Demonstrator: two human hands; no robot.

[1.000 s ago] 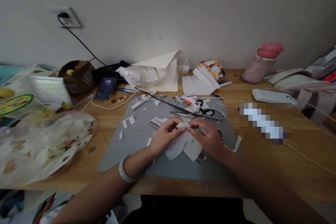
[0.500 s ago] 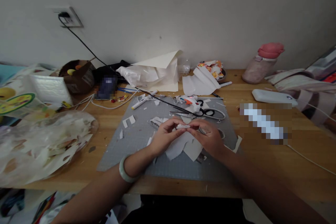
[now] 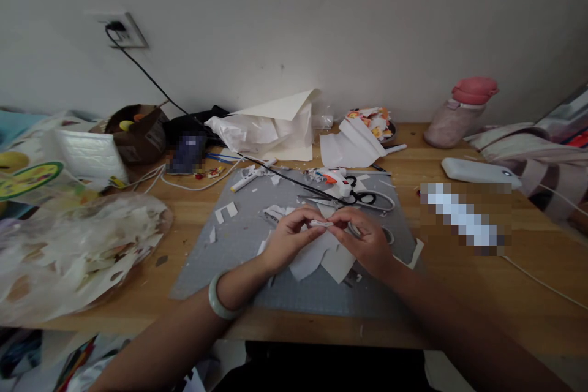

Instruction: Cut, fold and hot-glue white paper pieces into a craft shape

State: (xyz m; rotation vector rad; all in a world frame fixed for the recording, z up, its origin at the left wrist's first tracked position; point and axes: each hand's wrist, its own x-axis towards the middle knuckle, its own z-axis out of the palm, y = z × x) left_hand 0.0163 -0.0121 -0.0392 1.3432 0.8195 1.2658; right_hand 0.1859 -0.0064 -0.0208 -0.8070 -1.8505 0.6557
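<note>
Between my fingertips is a small white piece [image 3: 320, 223] that looks like folded paper. My left hand [image 3: 294, 234] pinches its left end, and my right hand [image 3: 361, 236] pinches the right end. Both hands are closed above a grey cutting mat [image 3: 211, 275]. Under them lie torn white paper [image 3: 312, 260] and a cream paper piece [image 3: 339, 263]. Just beyond my fingers rest black-handled scissors [image 3: 362, 197], partly crossed by a black cable. A white-and-orange glue gun [image 3: 337, 180] lies behind the scissors. My right hand partly covers a ring-shaped item [image 3: 388, 234].
A yellow-tipped white cutter [image 3: 245, 181] and a U-shaped paper cutout [image 3: 226, 211] lie on the mat's left side. Plastic-wrapped scraps [image 3: 92, 251] spread over the left of the table. At right are a pink-lidded bottle [image 3: 459, 113] and a white power bank [image 3: 480, 173].
Both hands keep their pinch on the small white piece. Its visible face has become slightly narrower, and the right fingers have shifted slightly. The surrounding things have not moved.
</note>
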